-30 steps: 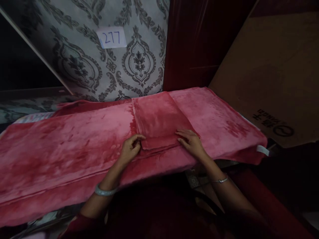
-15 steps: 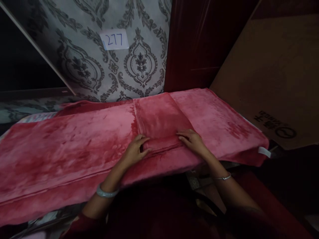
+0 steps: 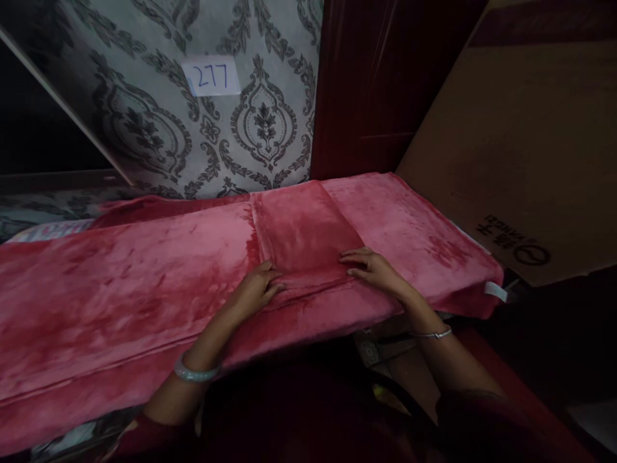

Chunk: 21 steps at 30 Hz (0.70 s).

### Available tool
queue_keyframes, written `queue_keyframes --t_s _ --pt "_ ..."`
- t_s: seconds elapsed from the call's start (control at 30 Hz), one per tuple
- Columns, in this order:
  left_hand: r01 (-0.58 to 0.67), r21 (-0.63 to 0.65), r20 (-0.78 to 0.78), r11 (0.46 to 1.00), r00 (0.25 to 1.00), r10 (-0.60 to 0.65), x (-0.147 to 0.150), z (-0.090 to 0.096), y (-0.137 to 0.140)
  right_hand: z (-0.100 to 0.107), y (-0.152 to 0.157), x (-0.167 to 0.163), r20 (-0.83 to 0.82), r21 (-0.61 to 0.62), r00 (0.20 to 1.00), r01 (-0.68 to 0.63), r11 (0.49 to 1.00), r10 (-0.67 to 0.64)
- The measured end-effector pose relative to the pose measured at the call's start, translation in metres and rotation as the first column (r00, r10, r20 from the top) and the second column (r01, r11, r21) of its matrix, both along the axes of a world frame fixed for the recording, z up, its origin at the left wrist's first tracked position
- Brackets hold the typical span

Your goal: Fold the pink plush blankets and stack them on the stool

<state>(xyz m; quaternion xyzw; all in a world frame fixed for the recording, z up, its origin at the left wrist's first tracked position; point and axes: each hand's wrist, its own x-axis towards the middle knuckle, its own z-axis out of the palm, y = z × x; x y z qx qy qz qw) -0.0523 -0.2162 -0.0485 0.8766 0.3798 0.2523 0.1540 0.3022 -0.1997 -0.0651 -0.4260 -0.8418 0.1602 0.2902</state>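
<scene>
A pink-red plush blanket (image 3: 193,276) lies spread in a long strip, with a smaller folded section (image 3: 303,235) across its middle. My left hand (image 3: 253,288) is at the near left corner of that section, thumb and fingers closed on its edge. At the near right corner, my right hand (image 3: 373,271) grips the same edge between fingers and thumb. A low ridge of creased cloth runs between the hands. The fingertips are partly lost in the dim light and plush.
Behind the blanket is a patterned wall with a paper marked 277 (image 3: 212,76). A dark red panel (image 3: 366,83) stands beside it. A large cardboard box (image 3: 520,148) leans at the right. A dark screen (image 3: 43,122) is at the left. A white tag (image 3: 495,291) hangs from the blanket's right end.
The view has shifted slightly, so the scene sits a little further left. My left thumb and fingers are closer together on the edge. My right hand stays at its corner.
</scene>
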Motion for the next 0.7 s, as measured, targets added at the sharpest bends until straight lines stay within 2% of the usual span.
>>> queue_keyframes --t_s 0.2,0.33,0.43,0.53,0.7 --pt "-0.097 0.108 -0.011 0.989 0.995 0.099 0.001 0.006 0.007 -0.006 0.004 0.000 0.049 0.052 0.999 -0.008 0.999 0.006" --pt "-0.102 0.190 -0.022 0.976 0.994 0.108 0.001 0.007 0.009 -0.008 0.007 -0.002 0.054 0.081 0.998 0.015 0.997 -0.019" --pt "-0.082 0.307 -0.065 0.948 0.992 0.107 0.001 0.007 0.008 -0.009 0.006 -0.007 0.058 0.137 0.994 0.078 0.987 -0.087" --pt "-0.046 0.394 -0.130 0.918 0.986 0.105 -0.002 0.005 0.000 -0.013 -0.001 -0.013 0.101 0.250 0.976 0.165 0.954 -0.195" --pt "0.002 0.317 -0.181 0.949 0.982 0.059 -0.012 -0.006 -0.023 -0.031 -0.016 -0.015 0.170 0.357 0.961 0.146 0.923 -0.217"
